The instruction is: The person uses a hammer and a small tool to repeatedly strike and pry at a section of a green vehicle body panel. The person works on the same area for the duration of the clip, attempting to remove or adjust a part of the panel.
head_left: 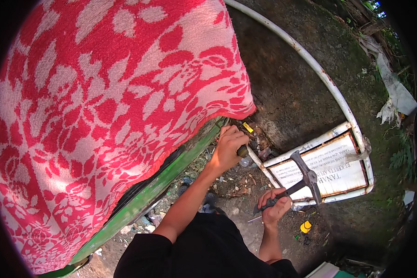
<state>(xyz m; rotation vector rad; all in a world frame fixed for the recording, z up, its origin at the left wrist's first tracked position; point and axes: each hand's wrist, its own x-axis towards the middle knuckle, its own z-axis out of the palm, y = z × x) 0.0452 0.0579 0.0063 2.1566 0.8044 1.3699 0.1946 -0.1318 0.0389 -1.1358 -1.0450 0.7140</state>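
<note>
My left hand point(230, 144) is closed around a tool with a dark, rounded handle point(242, 151). Its other end is mostly hidden by my fingers and points toward the corner of a green wooden frame point(146, 192). Over that frame hangs a red and pale pink flowered towel point(125, 74), its edge just above my left hand. My right hand point(275, 206) grips a hammer point(309, 178) by its dark handle. The hammer's metal head stands apart from the left hand's tool, in front of a white sign board.
A rusty white sign point(331, 176) with a curved pipe frame point(329, 81) leans at the right. Rubble and litter cover the ground point(236, 187). A small yellow piece point(247, 127) lies beyond my left hand, and another yellow object point(306, 226) sits below the sign.
</note>
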